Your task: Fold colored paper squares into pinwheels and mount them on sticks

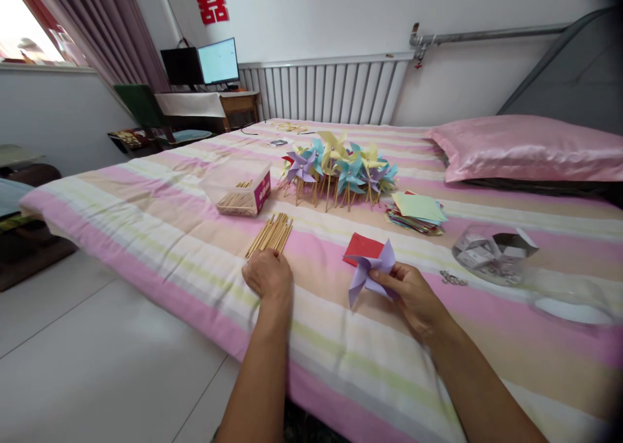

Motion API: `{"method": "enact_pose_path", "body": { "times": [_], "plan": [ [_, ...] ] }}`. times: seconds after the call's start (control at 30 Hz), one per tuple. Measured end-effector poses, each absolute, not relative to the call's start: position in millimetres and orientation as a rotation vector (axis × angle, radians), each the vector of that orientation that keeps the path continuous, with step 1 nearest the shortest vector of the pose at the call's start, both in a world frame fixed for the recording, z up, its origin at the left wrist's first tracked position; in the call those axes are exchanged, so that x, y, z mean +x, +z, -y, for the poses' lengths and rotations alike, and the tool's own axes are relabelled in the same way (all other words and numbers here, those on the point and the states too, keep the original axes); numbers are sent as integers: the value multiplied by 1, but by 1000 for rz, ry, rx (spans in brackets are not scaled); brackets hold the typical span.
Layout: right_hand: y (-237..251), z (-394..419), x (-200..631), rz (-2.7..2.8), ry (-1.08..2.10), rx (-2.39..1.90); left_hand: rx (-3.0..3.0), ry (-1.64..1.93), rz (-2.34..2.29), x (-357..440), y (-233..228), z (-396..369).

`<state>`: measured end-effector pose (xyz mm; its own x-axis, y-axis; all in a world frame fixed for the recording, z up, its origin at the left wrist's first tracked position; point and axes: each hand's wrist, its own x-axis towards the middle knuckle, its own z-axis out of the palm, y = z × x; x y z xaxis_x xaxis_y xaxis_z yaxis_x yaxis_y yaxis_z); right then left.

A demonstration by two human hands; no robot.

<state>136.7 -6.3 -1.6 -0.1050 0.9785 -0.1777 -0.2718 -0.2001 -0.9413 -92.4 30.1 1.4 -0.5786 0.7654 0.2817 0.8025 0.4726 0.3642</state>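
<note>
The purple pinwheel [366, 272] was pinched in the right hand [407, 288] and could be creased by squeezing. The left hand [268, 274] was curled at the wooden sticks [275, 233], its hold hidden.

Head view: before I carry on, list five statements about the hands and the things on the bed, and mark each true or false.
1. The right hand holds a purple pinwheel. True.
2. The left hand is at the loose sticks. True, though whether it grips one is hidden.
3. The red paper lies in the box. False: the red paper lies on the bed, partly behind the purple pinwheel.
4. The standing pinwheels are all red. False: blue, yellow and purple ones show too.
5. The top sheet of the paper stack is black. False: it is pale.
</note>
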Motion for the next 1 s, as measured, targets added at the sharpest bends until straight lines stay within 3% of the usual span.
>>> {"method": "enact_pose_path", "body": {
  "times": [0.5,0.8,1.0],
  "plan": [
    [2,7,136,889,1563,-1094,-1364,-763,2597,-98,-3,-34],
    [5,9,138,929,1604,-965,-1711,-1201,2155,-85,-1,-23],
    [4,6,146,1057,1405,-882,-2193,-1601,1806,-69,-3,-19]
  ]
}}
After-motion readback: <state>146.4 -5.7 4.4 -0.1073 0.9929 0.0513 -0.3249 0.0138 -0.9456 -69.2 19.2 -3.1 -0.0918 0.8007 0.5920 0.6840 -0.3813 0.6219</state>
